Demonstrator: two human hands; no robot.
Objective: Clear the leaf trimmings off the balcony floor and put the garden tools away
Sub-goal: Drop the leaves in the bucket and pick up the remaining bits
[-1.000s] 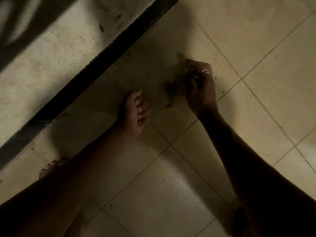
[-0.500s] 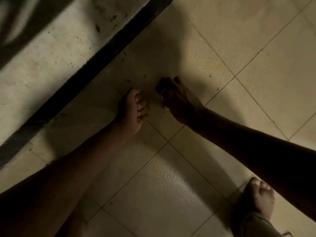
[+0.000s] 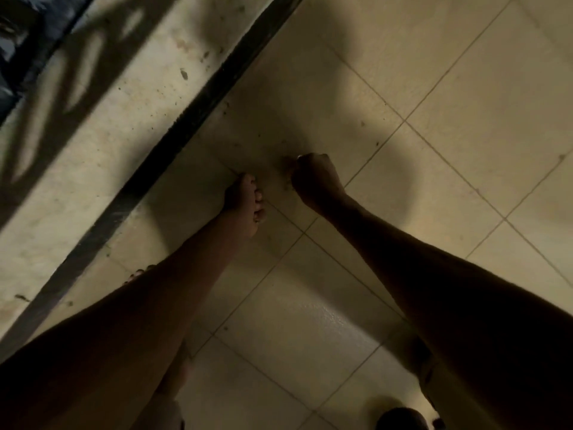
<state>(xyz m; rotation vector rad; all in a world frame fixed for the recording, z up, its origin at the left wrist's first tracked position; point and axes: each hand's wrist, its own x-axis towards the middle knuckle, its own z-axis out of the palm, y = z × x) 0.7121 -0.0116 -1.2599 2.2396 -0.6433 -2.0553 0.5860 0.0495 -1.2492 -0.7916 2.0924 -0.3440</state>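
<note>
Dark scraps of leaf trimmings [image 3: 287,173] showed at the finger side of the right grip [image 3: 316,178], which was closed in a tight fist round them with the back of the hand turned up to the camera. It sat low over the balcony floor [image 3: 310,330], and the scraps were down at the tile surface just beside the knuckles.

Near it, and apart from it, the left grip [image 3: 245,203] lay on its side with the fingers [image 3: 259,198] curled in toward the palm. Nothing showed inside the curl, and in the dim light I could not tell whether it held anything or was only loosely bent. The two grips faced each other across a narrow stretch of one tile, and the trimmings lay between them, on the right grip's side.

Both forearms were bare, the left forearm [image 3: 192,259] coming in from the lower left corner and the right forearm [image 3: 403,249] from the lower right.

Farther out, the floor was beige square tiles with thin grout lines running on the diagonal. A few small dark specks [image 3: 376,144] lay scattered on the tiles beyond the right grip. A black strip [image 3: 186,119] ran diagonally along the floor's edge, and past it lay a pale ledge [image 3: 108,135], stained, dotted with dirt and crossed by long leaf-shaped shadows. Bare toes [image 3: 139,272] peeked out beside the left forearm, close to the black strip.
</note>
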